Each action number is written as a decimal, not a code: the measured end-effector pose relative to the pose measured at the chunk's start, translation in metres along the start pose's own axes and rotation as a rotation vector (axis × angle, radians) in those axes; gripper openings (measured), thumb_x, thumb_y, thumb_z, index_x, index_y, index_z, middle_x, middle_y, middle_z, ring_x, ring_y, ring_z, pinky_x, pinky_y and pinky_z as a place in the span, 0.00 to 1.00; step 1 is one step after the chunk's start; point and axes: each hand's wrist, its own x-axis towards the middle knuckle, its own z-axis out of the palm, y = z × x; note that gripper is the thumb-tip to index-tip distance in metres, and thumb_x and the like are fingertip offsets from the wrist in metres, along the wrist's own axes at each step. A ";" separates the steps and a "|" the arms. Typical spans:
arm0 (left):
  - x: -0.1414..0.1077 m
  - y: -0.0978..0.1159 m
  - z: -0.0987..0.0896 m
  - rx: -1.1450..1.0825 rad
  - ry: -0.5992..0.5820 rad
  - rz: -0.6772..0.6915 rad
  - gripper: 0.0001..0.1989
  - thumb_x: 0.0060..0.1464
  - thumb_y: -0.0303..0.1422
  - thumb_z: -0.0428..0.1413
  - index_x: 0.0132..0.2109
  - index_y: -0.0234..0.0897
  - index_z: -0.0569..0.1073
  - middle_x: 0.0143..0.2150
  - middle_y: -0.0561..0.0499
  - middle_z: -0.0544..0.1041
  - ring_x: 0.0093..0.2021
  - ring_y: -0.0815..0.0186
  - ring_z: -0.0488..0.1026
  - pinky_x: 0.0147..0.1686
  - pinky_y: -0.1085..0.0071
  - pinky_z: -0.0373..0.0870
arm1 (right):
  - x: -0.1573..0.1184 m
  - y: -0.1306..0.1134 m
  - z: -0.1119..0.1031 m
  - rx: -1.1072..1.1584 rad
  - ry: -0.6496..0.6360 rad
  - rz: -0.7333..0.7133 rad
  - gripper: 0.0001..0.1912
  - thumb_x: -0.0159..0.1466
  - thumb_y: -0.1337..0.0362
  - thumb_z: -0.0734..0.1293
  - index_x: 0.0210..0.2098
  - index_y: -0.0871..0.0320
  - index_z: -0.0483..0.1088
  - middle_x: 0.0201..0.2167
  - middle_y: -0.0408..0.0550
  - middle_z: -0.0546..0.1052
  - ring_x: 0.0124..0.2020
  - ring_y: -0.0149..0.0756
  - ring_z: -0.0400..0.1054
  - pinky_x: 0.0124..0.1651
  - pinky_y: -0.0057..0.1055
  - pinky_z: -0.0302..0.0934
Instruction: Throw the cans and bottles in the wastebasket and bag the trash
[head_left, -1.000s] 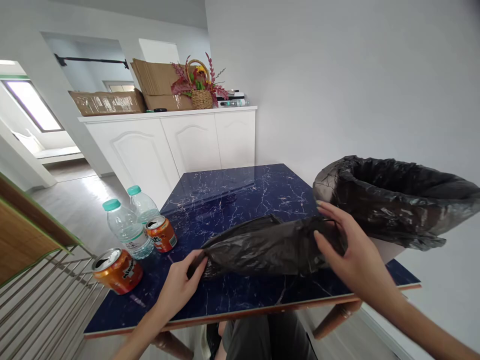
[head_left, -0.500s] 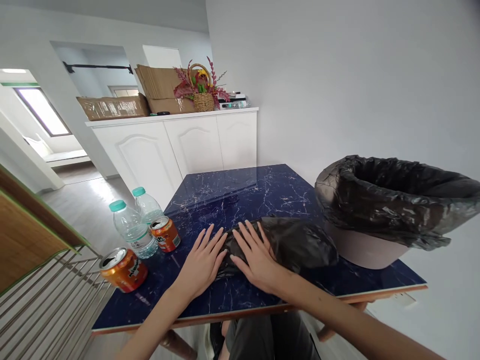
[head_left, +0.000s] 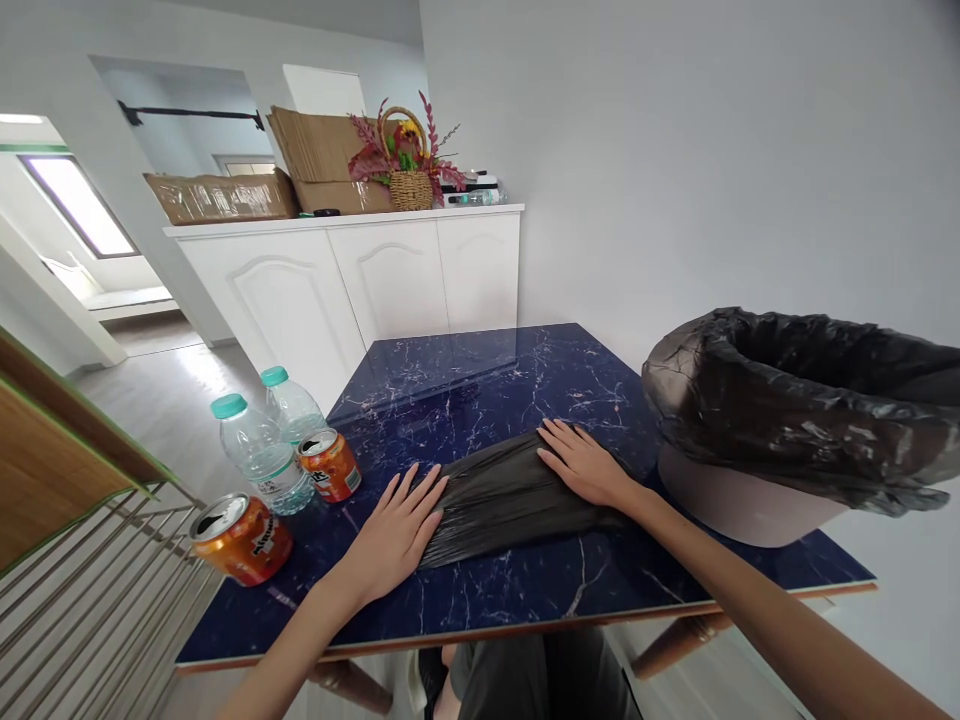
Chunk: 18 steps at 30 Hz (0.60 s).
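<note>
A black plastic bag [head_left: 502, 500] lies flattened on the dark blue marbled table [head_left: 480, 395], with creases running along it. My left hand [head_left: 394, 535] rests palm down on its left end, fingers spread. Over its right part lies my right hand [head_left: 589, 467], flat with the fingers extended. To the right stands a bin [head_left: 750, 500] lined with another black bag [head_left: 795, 425], folded over its rim.
Two orange cans [head_left: 244, 540] [head_left: 330, 465] and two clear bottles with teal caps [head_left: 262, 455] [head_left: 291, 405] stand at the table's left. Beyond is a white cabinet [head_left: 397, 280] bearing cardboard boxes [head_left: 225, 197] and a flower basket [head_left: 410, 188]. A metal rack [head_left: 112, 600] is at far left.
My right hand has slid right and away from my left hand. The bag between them now lies flatter and more stretched out. My left hand has stayed nearly in place.
</note>
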 end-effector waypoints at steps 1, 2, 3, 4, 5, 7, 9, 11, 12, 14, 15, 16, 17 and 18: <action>-0.001 0.001 0.000 -0.005 0.005 -0.002 0.30 0.78 0.42 0.43 0.81 0.54 0.49 0.81 0.51 0.56 0.81 0.53 0.48 0.78 0.45 0.51 | 0.000 0.004 0.000 -0.005 0.005 0.001 0.39 0.77 0.40 0.47 0.79 0.52 0.55 0.81 0.48 0.53 0.82 0.46 0.41 0.82 0.52 0.36; -0.002 0.002 -0.001 -0.012 0.020 -0.006 0.30 0.78 0.43 0.44 0.81 0.54 0.49 0.81 0.50 0.55 0.81 0.53 0.49 0.78 0.45 0.52 | 0.001 0.007 0.000 -0.007 0.010 0.000 0.39 0.77 0.40 0.47 0.79 0.52 0.56 0.80 0.48 0.54 0.82 0.46 0.42 0.81 0.52 0.37; -0.004 0.004 -0.001 -0.017 0.049 -0.018 0.31 0.77 0.43 0.45 0.81 0.53 0.48 0.82 0.49 0.54 0.81 0.53 0.51 0.77 0.46 0.53 | 0.001 0.010 0.000 -0.005 0.014 -0.003 0.38 0.77 0.40 0.47 0.79 0.51 0.56 0.80 0.48 0.54 0.82 0.46 0.43 0.81 0.51 0.38; -0.007 0.005 -0.001 -0.019 0.094 -0.041 0.33 0.76 0.44 0.46 0.81 0.51 0.47 0.82 0.47 0.54 0.81 0.52 0.52 0.77 0.46 0.54 | 0.001 0.011 0.001 0.002 0.019 -0.005 0.38 0.77 0.40 0.48 0.78 0.51 0.57 0.80 0.47 0.55 0.82 0.46 0.43 0.81 0.51 0.38; -0.010 0.006 -0.001 -0.016 0.152 -0.077 0.35 0.75 0.45 0.48 0.81 0.49 0.47 0.82 0.44 0.54 0.80 0.50 0.54 0.77 0.45 0.55 | 0.001 0.011 0.000 0.012 0.026 -0.007 0.38 0.77 0.40 0.48 0.78 0.51 0.57 0.80 0.48 0.55 0.81 0.46 0.44 0.81 0.52 0.39; -0.018 0.007 0.000 -0.005 0.277 -0.176 0.34 0.71 0.48 0.53 0.77 0.42 0.57 0.78 0.38 0.62 0.77 0.45 0.60 0.74 0.40 0.59 | 0.001 0.009 -0.002 0.046 0.046 -0.007 0.38 0.77 0.40 0.48 0.77 0.52 0.60 0.79 0.49 0.57 0.81 0.47 0.45 0.81 0.53 0.40; -0.025 0.009 0.000 -0.027 0.356 -0.253 0.27 0.68 0.50 0.56 0.65 0.39 0.69 0.70 0.35 0.71 0.73 0.41 0.66 0.70 0.37 0.64 | -0.002 -0.001 -0.007 0.102 0.081 0.004 0.40 0.77 0.39 0.48 0.77 0.54 0.60 0.79 0.52 0.58 0.81 0.50 0.47 0.81 0.54 0.41; -0.030 0.013 -0.004 -0.100 0.378 -0.273 0.19 0.68 0.49 0.57 0.54 0.40 0.73 0.63 0.37 0.76 0.68 0.42 0.71 0.66 0.39 0.70 | -0.007 -0.022 -0.016 0.155 0.140 0.024 0.41 0.77 0.39 0.46 0.79 0.56 0.56 0.80 0.53 0.54 0.81 0.50 0.47 0.80 0.53 0.43; -0.032 0.016 -0.007 -0.142 0.377 -0.269 0.16 0.68 0.48 0.57 0.50 0.41 0.73 0.61 0.38 0.77 0.66 0.44 0.73 0.65 0.41 0.72 | -0.011 -0.036 -0.020 0.208 0.180 0.028 0.41 0.78 0.40 0.45 0.80 0.56 0.53 0.81 0.53 0.51 0.81 0.48 0.46 0.81 0.52 0.43; -0.035 0.026 -0.014 -0.226 0.367 -0.271 0.12 0.67 0.46 0.57 0.47 0.43 0.72 0.58 0.41 0.79 0.60 0.48 0.77 0.61 0.46 0.75 | -0.020 -0.069 -0.025 0.332 0.247 0.000 0.38 0.79 0.44 0.40 0.82 0.53 0.45 0.82 0.47 0.48 0.81 0.41 0.44 0.81 0.46 0.44; -0.037 0.031 -0.018 -0.267 0.356 -0.294 0.12 0.67 0.45 0.57 0.47 0.43 0.72 0.55 0.43 0.80 0.56 0.51 0.79 0.57 0.50 0.78 | -0.024 -0.087 -0.024 0.578 0.274 -0.058 0.36 0.80 0.45 0.42 0.82 0.51 0.45 0.82 0.45 0.49 0.81 0.40 0.44 0.81 0.46 0.43; -0.038 0.035 -0.021 -0.311 0.341 -0.329 0.11 0.67 0.45 0.57 0.47 0.43 0.71 0.51 0.45 0.81 0.51 0.53 0.81 0.53 0.54 0.80 | -0.028 -0.103 -0.022 0.807 0.267 -0.106 0.35 0.80 0.45 0.43 0.81 0.48 0.47 0.81 0.43 0.51 0.81 0.39 0.45 0.82 0.46 0.42; -0.039 0.039 -0.024 -0.357 0.329 -0.369 0.12 0.66 0.45 0.57 0.48 0.44 0.71 0.47 0.47 0.81 0.46 0.55 0.82 0.48 0.57 0.81 | -0.031 -0.118 -0.017 1.004 0.256 -0.121 0.34 0.80 0.44 0.45 0.80 0.47 0.50 0.81 0.41 0.52 0.81 0.39 0.46 0.82 0.46 0.42; -0.041 0.043 -0.027 -0.404 0.324 -0.409 0.13 0.65 0.45 0.58 0.49 0.44 0.70 0.45 0.48 0.82 0.44 0.57 0.83 0.45 0.61 0.81 | -0.032 -0.131 -0.011 1.155 0.186 -0.117 0.35 0.80 0.43 0.48 0.80 0.46 0.51 0.81 0.40 0.52 0.81 0.39 0.46 0.82 0.45 0.41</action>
